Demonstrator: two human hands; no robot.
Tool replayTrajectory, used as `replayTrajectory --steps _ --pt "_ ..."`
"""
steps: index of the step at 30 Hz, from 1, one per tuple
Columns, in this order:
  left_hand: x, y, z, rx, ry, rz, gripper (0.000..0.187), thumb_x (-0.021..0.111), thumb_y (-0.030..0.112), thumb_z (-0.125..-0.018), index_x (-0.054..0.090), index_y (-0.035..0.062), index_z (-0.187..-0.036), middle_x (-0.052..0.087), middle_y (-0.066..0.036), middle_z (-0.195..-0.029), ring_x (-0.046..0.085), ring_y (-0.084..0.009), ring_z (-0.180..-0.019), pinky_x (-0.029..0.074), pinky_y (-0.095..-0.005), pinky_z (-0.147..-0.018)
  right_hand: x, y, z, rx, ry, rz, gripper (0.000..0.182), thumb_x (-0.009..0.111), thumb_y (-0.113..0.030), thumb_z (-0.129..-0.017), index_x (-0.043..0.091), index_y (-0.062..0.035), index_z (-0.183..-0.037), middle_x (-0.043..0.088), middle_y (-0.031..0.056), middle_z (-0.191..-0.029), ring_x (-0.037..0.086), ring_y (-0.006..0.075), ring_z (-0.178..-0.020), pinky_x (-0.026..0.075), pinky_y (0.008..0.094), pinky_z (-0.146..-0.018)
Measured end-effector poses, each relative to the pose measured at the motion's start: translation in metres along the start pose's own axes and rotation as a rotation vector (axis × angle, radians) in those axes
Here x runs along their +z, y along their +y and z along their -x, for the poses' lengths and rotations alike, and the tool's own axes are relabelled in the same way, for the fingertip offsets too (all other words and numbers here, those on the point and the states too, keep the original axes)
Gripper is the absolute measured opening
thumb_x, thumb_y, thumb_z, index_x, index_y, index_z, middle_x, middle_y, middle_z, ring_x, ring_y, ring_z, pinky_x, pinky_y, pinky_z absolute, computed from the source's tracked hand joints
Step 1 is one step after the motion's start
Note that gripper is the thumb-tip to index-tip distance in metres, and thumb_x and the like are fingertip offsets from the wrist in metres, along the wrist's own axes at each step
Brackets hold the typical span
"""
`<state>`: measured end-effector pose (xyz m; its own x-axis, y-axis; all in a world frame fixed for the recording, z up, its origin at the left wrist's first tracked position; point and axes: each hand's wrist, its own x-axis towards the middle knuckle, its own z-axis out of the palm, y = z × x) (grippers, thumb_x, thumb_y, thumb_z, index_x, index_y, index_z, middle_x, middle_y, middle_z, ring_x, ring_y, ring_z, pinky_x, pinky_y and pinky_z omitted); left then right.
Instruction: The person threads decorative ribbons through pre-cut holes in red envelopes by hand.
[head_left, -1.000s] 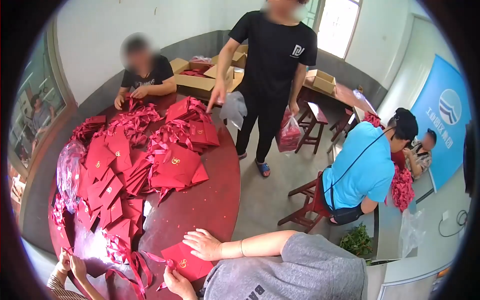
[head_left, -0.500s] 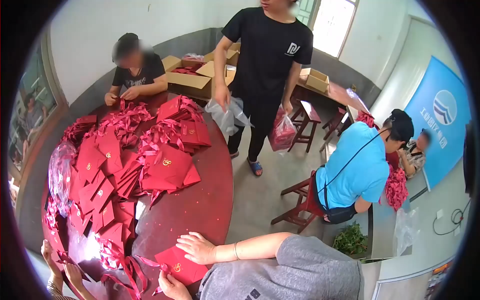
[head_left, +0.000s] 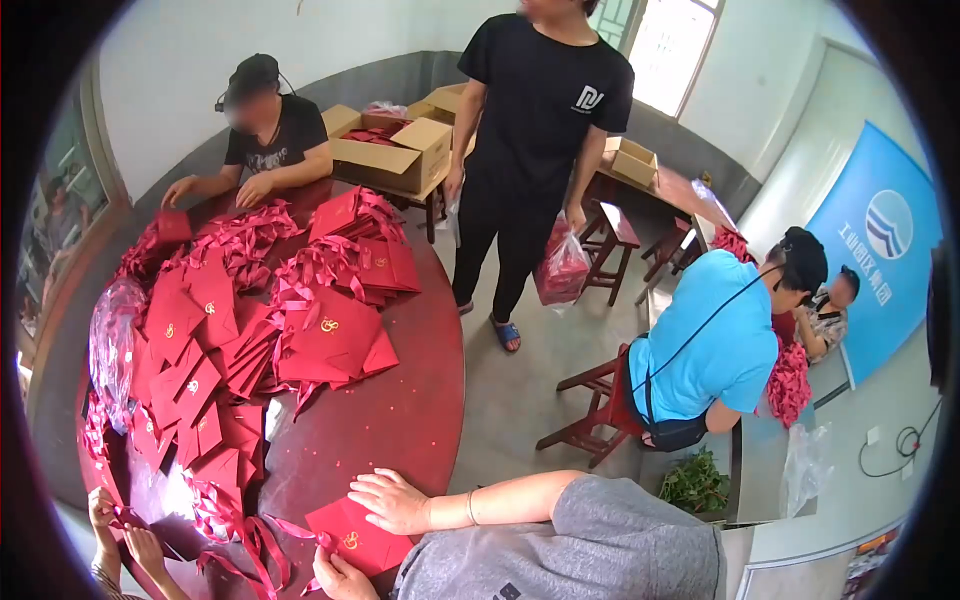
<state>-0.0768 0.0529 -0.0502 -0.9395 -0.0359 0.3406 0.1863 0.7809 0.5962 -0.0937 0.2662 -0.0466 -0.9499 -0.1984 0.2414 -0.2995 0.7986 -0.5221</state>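
A flat red gift bag (head_left: 362, 540) with a gold emblem and a ribbon lies at the table edge, by my grey shirt. Flat across its upper right part rests my right hand (head_left: 388, 502), fingers spread. My left hand (head_left: 340, 577) pinches the pink-red ribbon (head_left: 322, 541) at the bag's left edge; its forearm is cut off by the frame. More ribbon (head_left: 262, 555) trails on the table to the left. Beyond my hands, a large heap of similar red gift bags (head_left: 330, 330) with tangled ribbons covers much of the round table (head_left: 400, 420).
At lower left, another person's hands (head_left: 142, 545) work with a ribbon. One person (head_left: 275, 140) sits across the table; another stands (head_left: 540, 130) holding a filled plastic bag (head_left: 563, 265). Clear plastic (head_left: 117, 350) lies at left. Cardboard boxes (head_left: 400, 160), stools (head_left: 595, 405) and a blue-shirted person (head_left: 705, 335) are beyond.
The person across has raised their head and moved one hand left to a red bag. The standing person has lowered the clear plastic they held. My hands stay almost still.
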Motion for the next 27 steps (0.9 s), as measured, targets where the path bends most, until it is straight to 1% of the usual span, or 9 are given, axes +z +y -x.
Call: replayTrajectory --steps 7,14,16,18,19,21,23,26,27 --pt "0.002 -0.003 0.001 -0.012 0.006 0.015 0.028 0.053 0.005 -0.092 0.058 -0.0023 -0.118 0.064 -0.018 -0.112 0.06 -0.0342 -0.103 0.046 -0.0401 -0.091 -0.005 -0.001 0.0 0.02 -0.011 -0.053 0.052 0.059 -0.027 -0.087 0.05 -0.0033 -0.133 0.048 0.0146 -0.138 0.037 0.0286 -0.134 0.024 0.0481 -0.113" --pt "0.001 -0.003 0.004 -0.014 0.018 0.055 0.027 0.053 0.003 -0.092 0.058 -0.0029 -0.118 0.064 -0.018 -0.11 0.061 -0.032 -0.101 0.046 -0.039 -0.09 -0.006 0.003 0.0 0.042 0.043 -0.161 0.052 0.062 -0.023 -0.084 0.049 -0.0044 -0.131 0.052 0.0138 -0.13 0.044 0.0283 -0.127 0.026 0.0471 -0.111" --pt "0.0 -0.006 0.005 -0.087 0.018 0.212 0.027 0.052 0.002 -0.092 0.058 -0.0031 -0.117 0.064 -0.017 -0.109 0.061 -0.0291 -0.098 0.047 -0.0375 -0.088 -0.011 0.003 -0.002 0.048 0.061 -0.214 0.051 0.063 -0.022 -0.084 0.05 -0.0053 -0.129 0.053 0.0136 -0.128 0.046 0.0283 -0.125 0.027 0.0474 -0.111" --pt "0.002 -0.009 0.005 -0.054 0.043 0.239 0.027 0.052 0.002 -0.092 0.058 -0.003 -0.117 0.064 -0.016 -0.109 0.06 -0.028 -0.097 0.047 -0.0369 -0.087 -0.019 0.001 -0.004 0.048 0.075 -0.264 0.048 0.063 -0.017 -0.083 0.049 -0.0048 -0.127 0.054 0.0141 -0.123 0.051 0.0313 -0.118 0.035 0.0465 -0.106" --pt "0.002 -0.01 0.006 -0.028 0.06 0.268 0.027 0.052 0.001 -0.092 0.058 -0.0029 -0.117 0.064 -0.015 -0.108 0.06 -0.027 -0.096 0.047 -0.0363 -0.086 -0.022 -0.001 -0.007 0.043 0.078 -0.263 0.048 0.063 -0.017 -0.083 0.049 -0.0048 -0.127 0.054 0.0141 -0.123 0.051 0.0313 -0.118 0.035 0.0465 -0.106" --pt "0.003 -0.01 0.006 -0.057 0.058 0.315 0.027 0.052 0.001 -0.092 0.058 -0.0028 -0.118 0.064 -0.015 -0.108 0.06 -0.0267 -0.097 0.047 -0.0363 -0.086 -0.028 -0.003 -0.009 0.135 0.042 -0.568 0.046 0.062 -0.013 -0.084 0.048 -0.0033 -0.127 0.054 0.0149 -0.122 0.054 0.0342 -0.112 0.043 0.0445 -0.099" --pt "0.004 -0.013 0.006 -0.083 0.05 0.365 0.027 0.052 0.001 -0.092 0.058 -0.0028 -0.118 0.064 -0.015 -0.108 0.059 -0.0265 -0.098 0.047 -0.0364 -0.085 -0.023 0.0 -0.008 0.139 0.072 -0.557 0.047 0.062 -0.012 -0.084 0.047 -0.0029 -0.127 0.054 0.0154 -0.121 0.055 0.0352 -0.111 0.046 0.0434 -0.096" --pt "0.004 -0.017 0.006 0.004 0.051 0.273 0.028 0.052 0.001 -0.092 0.058 -0.0027 -0.119 0.064 -0.015 -0.109 0.059 -0.0257 -0.099 0.047 -0.0358 -0.087 -0.016 0.004 -0.01 0.179 0.135 -0.577 0.045 0.062 -0.013 -0.084 0.049 -0.0026 -0.126 0.057 0.0167 -0.117 0.057 0.0356 -0.108 0.048 0.0423 -0.094" --pt "0.005 -0.018 0.007 -0.057 0.035 0.332 0.028 0.051 0.001 -0.092 0.057 -0.0027 -0.12 0.063 -0.015 -0.111 0.058 -0.0253 -0.1 0.046 -0.0356 -0.089 -0.016 0.005 -0.012 0.213 0.172 -0.607 0.044 0.063 -0.015 -0.083 0.051 -0.0029 -0.124 0.06 0.0174 -0.113 0.058 0.035 -0.107 0.048 0.0424 -0.094"
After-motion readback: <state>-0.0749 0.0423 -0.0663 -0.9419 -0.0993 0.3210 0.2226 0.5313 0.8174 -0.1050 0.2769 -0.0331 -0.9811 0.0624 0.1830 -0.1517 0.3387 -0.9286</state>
